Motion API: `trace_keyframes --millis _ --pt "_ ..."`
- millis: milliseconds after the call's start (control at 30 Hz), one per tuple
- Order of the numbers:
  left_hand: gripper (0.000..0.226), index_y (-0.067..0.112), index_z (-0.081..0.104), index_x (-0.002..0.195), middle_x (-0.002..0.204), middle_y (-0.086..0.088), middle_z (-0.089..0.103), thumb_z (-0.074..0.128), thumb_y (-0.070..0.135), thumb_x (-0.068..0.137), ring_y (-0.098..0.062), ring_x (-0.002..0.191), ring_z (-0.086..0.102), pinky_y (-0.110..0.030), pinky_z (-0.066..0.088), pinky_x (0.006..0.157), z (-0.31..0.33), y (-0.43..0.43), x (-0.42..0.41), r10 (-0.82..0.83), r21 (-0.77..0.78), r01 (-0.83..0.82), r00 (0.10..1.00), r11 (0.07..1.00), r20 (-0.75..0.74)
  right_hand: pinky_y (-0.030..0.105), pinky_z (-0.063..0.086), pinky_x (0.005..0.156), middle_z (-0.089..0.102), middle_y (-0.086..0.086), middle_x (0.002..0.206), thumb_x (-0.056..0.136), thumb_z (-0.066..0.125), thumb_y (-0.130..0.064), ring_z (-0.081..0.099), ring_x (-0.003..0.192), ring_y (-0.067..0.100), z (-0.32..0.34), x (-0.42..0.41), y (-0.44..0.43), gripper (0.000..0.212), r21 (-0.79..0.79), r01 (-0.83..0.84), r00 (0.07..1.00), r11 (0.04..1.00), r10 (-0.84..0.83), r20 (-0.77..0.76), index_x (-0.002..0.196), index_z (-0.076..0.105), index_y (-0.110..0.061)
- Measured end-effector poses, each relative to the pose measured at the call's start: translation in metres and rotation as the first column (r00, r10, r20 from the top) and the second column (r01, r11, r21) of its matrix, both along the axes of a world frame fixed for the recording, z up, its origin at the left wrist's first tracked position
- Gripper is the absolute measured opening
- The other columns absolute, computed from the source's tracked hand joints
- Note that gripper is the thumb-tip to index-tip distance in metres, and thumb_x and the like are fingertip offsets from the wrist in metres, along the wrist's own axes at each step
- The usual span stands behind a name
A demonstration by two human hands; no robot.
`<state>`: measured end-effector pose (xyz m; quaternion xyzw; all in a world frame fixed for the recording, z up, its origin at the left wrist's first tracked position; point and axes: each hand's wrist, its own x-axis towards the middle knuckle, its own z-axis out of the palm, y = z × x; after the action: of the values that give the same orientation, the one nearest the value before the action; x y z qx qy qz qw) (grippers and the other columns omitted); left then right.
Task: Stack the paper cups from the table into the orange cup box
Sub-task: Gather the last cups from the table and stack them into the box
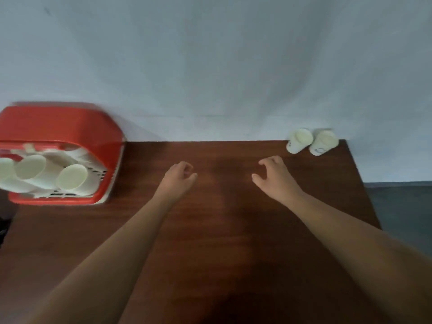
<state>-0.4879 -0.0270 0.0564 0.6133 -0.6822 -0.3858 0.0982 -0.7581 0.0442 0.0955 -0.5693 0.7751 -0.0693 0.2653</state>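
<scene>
Head view: the left cup (300, 140) and right cup (323, 142) sit just beside each other at the bench's far corner, upper right of the frame, mouths showing. The orange box (58, 122) is at the frame's left edge, with cup stacks (72, 177) leaning inside it. Between them, mid-frame, the left hand (180, 177) and right hand (273, 175) are over the brown bench (222, 230), fingers loosely curled, holding nothing. A pale cloth (210, 66) fills the upper frame.

Nothing here can be read. The left cup (298, 141) and the right cup (323, 142) at the far corner each carry a faint blue mark, too blurred to read.
</scene>
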Motion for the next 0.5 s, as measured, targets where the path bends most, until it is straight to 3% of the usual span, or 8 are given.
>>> trace_keyframes --millis 233,333,500 --pt "0.035 0.015 0.058 0.125 0.125 -0.004 0.057 0.063 0.031 0.095 -0.018 0.11 0.057 -0.031 0.044 0.094 0.01 -0.008 -0.196 -0.247 -0.067 0.244 0.968 0.968 -0.045 0.032 0.042 0.102 0.04 0.008 0.14 0.094 0.062 -0.037 0.05 0.124 0.022 0.009 -0.16 0.044 0.052 -0.096 0.205 0.978 0.974 -0.207 -0.015 0.138 0.049 -0.012" --pt "0.048 0.015 0.051 0.135 0.135 -0.003 0.048 0.065 0.034 0.093 -0.014 0.112 0.05 -0.028 0.038 0.092 0.007 -0.015 -0.261 -0.254 -0.053 0.251 0.966 0.966 -0.045 0.034 0.043 0.101 0.04 0.009 0.14 0.093 0.063 -0.037 0.05 0.125 0.024 -0.001 -0.212 0.043 0.055 -0.105 0.279 0.959 0.954 -0.283 -0.019 0.139 0.046 -0.013" --pt "0.076 0.01 0.035 0.146 0.146 -0.008 0.035 0.073 0.036 0.085 -0.028 0.133 0.042 -0.04 0.04 0.103 -0.011 -0.042 -0.348 -0.209 -0.058 0.206 0.977 0.977 -0.041 0.037 0.044 0.097 0.04 0.013 0.137 0.086 0.07 -0.037 0.051 0.122 0.029 -0.029 -0.273 0.006 0.07 -0.138 0.353 0.935 0.925 -0.353 0.028 0.143 0.038 -0.01"
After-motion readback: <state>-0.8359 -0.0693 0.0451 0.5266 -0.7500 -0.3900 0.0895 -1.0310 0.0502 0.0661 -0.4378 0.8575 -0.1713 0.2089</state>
